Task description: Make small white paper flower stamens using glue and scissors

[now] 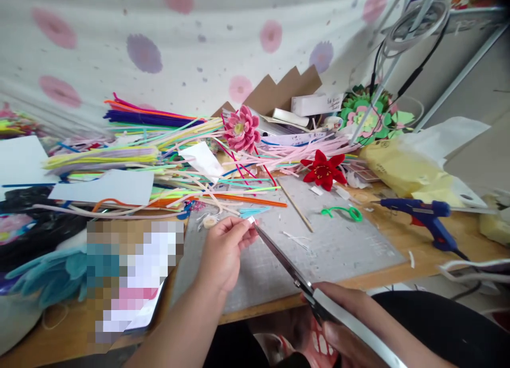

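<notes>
Head view: the left hand (221,254) pinches a small white piece (251,220) between thumb and forefinger; the piece sits at the fingertips, its edge protruding to the far side, above the grey cutting mat (350,259). The right hand (338,312) grasps scissors (283,258) by the handles, blades directed far and left, tips at the piece; contact cannot be determined. On the mat, right of the scissors, lies a curled green pipe cleaner (353,214); farther, a red flower (323,170). A blue glue gun (418,208) lies to the right.
</notes>
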Available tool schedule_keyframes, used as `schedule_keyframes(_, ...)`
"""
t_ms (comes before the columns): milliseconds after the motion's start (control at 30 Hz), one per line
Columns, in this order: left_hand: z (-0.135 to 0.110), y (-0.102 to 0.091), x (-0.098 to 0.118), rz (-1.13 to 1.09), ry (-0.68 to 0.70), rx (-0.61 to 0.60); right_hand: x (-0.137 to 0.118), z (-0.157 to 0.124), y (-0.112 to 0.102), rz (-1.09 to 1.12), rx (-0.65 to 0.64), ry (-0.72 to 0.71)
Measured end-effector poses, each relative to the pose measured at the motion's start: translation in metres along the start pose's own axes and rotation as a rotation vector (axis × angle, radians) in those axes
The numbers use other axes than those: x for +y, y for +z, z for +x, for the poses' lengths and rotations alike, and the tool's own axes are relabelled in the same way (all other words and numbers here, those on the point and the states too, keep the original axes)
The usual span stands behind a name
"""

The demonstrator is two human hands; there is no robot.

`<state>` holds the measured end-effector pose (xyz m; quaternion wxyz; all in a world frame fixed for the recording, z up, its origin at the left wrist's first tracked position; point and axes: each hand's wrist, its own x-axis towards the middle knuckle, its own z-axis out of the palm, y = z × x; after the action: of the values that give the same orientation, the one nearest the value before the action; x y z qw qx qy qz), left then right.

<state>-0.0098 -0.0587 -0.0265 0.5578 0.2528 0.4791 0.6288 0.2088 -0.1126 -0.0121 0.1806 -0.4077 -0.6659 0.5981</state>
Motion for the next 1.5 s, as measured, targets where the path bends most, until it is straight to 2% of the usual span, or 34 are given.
schedule_keyframes(100,0.000,-0.001,0.000,-0.013,-0.014,-0.001,0.002,0.004,0.000,-0.023,0.004,-0.004)
schedule_keyframes(333,0.000,-0.001,-0.001,-0.044,-0.051,-0.014,0.011,0.005,0.009,0.126,0.049,0.176)
schedule_keyframes(500,-0.001,-0.002,-0.001,-0.067,-0.061,-0.022,0.010,0.005,0.011,0.119,0.018,0.147)
schedule_keyframes(700,-0.001,-0.002,0.000,-0.065,-0.046,-0.013,0.024,0.001,0.014,0.081,0.150,0.188)
schedule_keyframes(967,-0.001,-0.002,-0.001,-0.064,-0.055,-0.023,0.018,0.005,0.014,0.121,0.117,0.172)
schedule_keyframes(1167,-0.001,-0.001,-0.001,-0.064,-0.062,-0.026,0.021,0.007,0.013,0.164,0.001,0.170)
schedule_keyframes(1333,-0.001,-0.001,-0.001,-0.068,-0.059,-0.025,0.018,0.004,0.014,0.147,0.058,0.197)
schedule_keyframes(1500,-0.001,0.000,-0.001,-0.071,-0.052,-0.013,0.008,0.009,0.013,0.147,-0.010,0.186)
